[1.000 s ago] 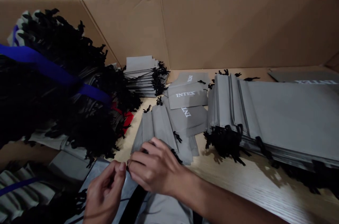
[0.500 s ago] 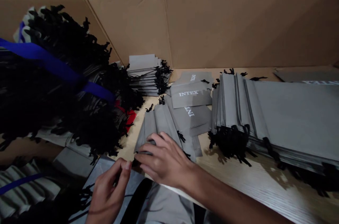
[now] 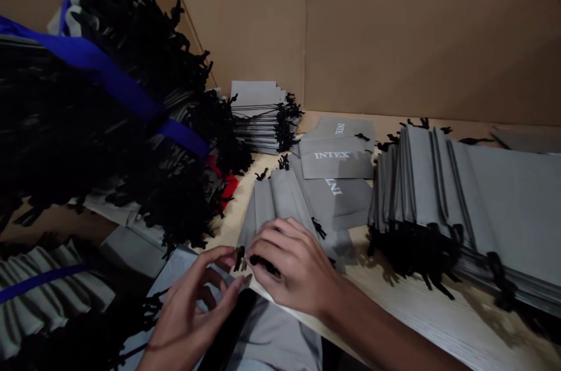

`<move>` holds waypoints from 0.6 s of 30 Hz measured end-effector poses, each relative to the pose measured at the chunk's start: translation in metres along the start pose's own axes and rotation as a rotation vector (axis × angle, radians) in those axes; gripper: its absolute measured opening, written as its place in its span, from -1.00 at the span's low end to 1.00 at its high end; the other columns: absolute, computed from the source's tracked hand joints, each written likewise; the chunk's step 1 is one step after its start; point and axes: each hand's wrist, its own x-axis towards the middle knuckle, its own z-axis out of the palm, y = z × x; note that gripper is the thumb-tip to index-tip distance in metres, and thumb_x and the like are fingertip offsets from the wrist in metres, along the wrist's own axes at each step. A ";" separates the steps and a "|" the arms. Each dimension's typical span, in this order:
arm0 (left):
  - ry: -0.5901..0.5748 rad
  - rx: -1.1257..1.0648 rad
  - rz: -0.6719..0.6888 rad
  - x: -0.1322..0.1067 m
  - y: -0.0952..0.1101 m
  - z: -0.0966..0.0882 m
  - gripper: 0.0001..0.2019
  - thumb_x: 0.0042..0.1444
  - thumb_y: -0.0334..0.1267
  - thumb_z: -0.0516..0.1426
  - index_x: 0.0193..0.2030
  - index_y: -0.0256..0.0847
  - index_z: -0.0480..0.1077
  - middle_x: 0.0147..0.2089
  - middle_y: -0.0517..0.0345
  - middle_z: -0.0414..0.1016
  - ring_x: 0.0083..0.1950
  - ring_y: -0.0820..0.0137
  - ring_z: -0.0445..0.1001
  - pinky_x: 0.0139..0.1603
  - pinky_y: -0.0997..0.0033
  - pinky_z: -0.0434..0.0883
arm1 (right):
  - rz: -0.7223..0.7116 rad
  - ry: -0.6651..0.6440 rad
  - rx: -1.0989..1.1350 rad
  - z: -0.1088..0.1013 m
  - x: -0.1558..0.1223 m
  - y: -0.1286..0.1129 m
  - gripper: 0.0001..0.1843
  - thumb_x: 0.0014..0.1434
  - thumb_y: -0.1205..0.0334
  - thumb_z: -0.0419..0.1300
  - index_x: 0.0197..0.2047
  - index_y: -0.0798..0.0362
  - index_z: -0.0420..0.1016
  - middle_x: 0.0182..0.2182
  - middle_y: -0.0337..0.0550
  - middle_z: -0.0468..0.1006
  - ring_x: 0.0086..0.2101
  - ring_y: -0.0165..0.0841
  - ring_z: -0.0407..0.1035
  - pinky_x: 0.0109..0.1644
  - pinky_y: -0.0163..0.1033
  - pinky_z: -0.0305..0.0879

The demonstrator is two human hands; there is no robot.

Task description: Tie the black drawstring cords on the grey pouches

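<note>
as my right hand [image 3: 294, 269] pins the pouch stack [image 3: 280, 198] flat-fingered, my left hand [image 3: 197, 312] hovers open, empty. next, i'd judge, calls for a fine pinch.

Pouch pile [image 3: 280, 198] between strapped bundle [image 3: 87, 125] left, tall stack [image 3: 482, 196] right; table [image 3: 438, 318] apparently beneath.

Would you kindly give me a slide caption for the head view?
Right hand rests on a small fanned stack of grey pouches on the table; left hand hovers beside its black cords.
</note>
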 end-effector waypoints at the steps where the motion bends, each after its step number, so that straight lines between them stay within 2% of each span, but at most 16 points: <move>1: -0.012 0.034 0.028 0.001 -0.002 0.002 -0.63 0.25 0.00 0.34 0.14 -0.03 0.53 -0.10 0.13 0.68 -0.40 0.38 0.58 -0.48 0.52 0.46 | 0.001 0.003 0.003 0.000 0.000 0.000 -0.89 0.36 0.37 0.23 -0.11 0.03 0.58 -0.20 -0.18 0.68 -0.10 -0.23 0.49 -0.03 -0.10 0.28; 4: -0.033 0.144 0.138 0.007 -0.013 0.006 -0.68 0.28 -0.05 0.35 0.12 -0.03 0.57 -0.17 0.14 0.71 -0.44 0.37 0.58 -0.40 0.46 0.52 | 0.004 0.003 0.009 -0.002 0.001 -0.001 -0.90 0.38 0.36 0.23 -0.12 0.04 0.58 -0.20 -0.16 0.67 -0.10 -0.22 0.46 -0.03 -0.10 0.30; 6: -0.033 0.170 0.195 0.010 -0.019 0.007 -0.73 0.32 -0.07 0.32 0.10 -0.03 0.60 -0.16 0.13 0.72 -0.39 0.33 0.63 -0.29 0.42 0.57 | 0.010 -0.003 0.014 -0.002 0.001 -0.001 -0.90 0.39 0.34 0.22 -0.13 0.05 0.58 -0.21 -0.15 0.65 -0.12 -0.22 0.43 -0.04 -0.11 0.31; 9: 0.014 0.127 0.190 0.012 -0.019 0.010 -0.80 0.36 -0.10 0.28 0.05 -0.03 0.64 -0.12 0.12 0.73 -0.33 0.33 0.66 -0.26 0.43 0.55 | 0.035 -0.019 0.018 -0.004 0.003 -0.003 -0.90 0.39 0.34 0.21 -0.15 0.05 0.57 -0.23 -0.14 0.63 -0.15 -0.22 0.39 -0.06 -0.11 0.33; 12: 0.042 0.017 0.125 0.011 -0.010 0.011 -0.84 0.31 -0.11 0.32 -0.05 -0.05 0.67 -0.14 0.12 0.73 -0.38 0.35 0.64 -0.41 0.46 0.49 | 0.056 -0.031 0.006 -0.006 0.004 -0.005 -0.90 0.38 0.34 0.20 -0.14 0.04 0.57 -0.24 -0.12 0.61 -0.16 -0.20 0.37 -0.06 -0.09 0.34; 14: 0.017 -0.085 0.024 0.011 -0.003 0.010 -0.80 0.27 -0.04 0.34 -0.08 -0.07 0.67 -0.33 0.17 0.69 -0.49 0.37 0.58 -0.55 0.49 0.39 | 0.052 -0.045 -0.010 -0.007 0.004 -0.006 -0.88 0.38 0.34 0.19 -0.10 0.03 0.57 -0.23 -0.11 0.60 -0.16 -0.19 0.35 -0.06 -0.08 0.33; 16: -0.031 -0.175 -0.098 0.012 0.002 0.009 -0.72 0.24 0.04 0.35 -0.07 -0.09 0.66 -0.56 0.27 0.57 -0.64 0.43 0.42 -0.66 0.52 0.25 | 0.022 -0.062 -0.030 -0.009 0.004 -0.006 -0.83 0.36 0.36 0.19 -0.06 0.03 0.60 -0.19 -0.11 0.60 -0.16 -0.19 0.33 -0.07 -0.07 0.32; 18: -0.072 -0.235 -0.190 0.014 0.004 0.007 -0.65 0.23 0.09 0.36 -0.04 -0.13 0.65 -0.68 0.33 0.47 -0.73 0.50 0.26 -0.69 0.58 0.17 | -0.015 -0.075 -0.051 -0.010 0.004 -0.005 -0.79 0.34 0.39 0.19 -0.04 0.02 0.61 -0.16 -0.11 0.60 -0.15 -0.19 0.32 -0.09 -0.07 0.30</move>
